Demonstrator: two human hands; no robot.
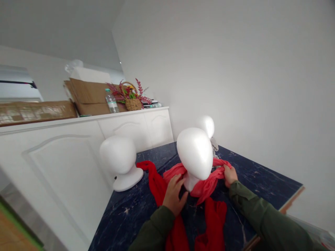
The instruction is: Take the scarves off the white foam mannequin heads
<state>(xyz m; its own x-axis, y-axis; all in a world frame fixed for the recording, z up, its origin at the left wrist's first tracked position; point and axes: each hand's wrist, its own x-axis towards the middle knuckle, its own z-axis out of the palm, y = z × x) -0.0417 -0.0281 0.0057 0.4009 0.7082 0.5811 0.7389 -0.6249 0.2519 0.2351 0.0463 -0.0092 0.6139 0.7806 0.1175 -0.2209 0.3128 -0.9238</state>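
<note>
**Red scarf looped round the middle foam head, both hands on it**

Head view: your left hand rests at about seven o'clock from the white foam head, fingers spread and laid flat on the red scarf at the neck, not closed round it; your right hand sits at about four o'clock from that head, its grip clamped on a bunched, twisted length of the same scarf; both sleeves are dark green.

By the look of it the wrap is well along: the scarf already circles the neck, one tail trails off toward nine o'clock and two ends hang down toward you at six o'clock; the ends lie loose, and whether any knot is made under the chin you cannot tell, since the head hides it.

The bench is dark blue with pale marble veining; a second foam head stands at nine o'clock, just beside the scarf's tail; a third foam head stands behind at twelve o'clock; white walls close the room; a white cabinet at ten o'clock carries cardboard boxes, a water bottle and a wicker basket of red flowers.
</note>
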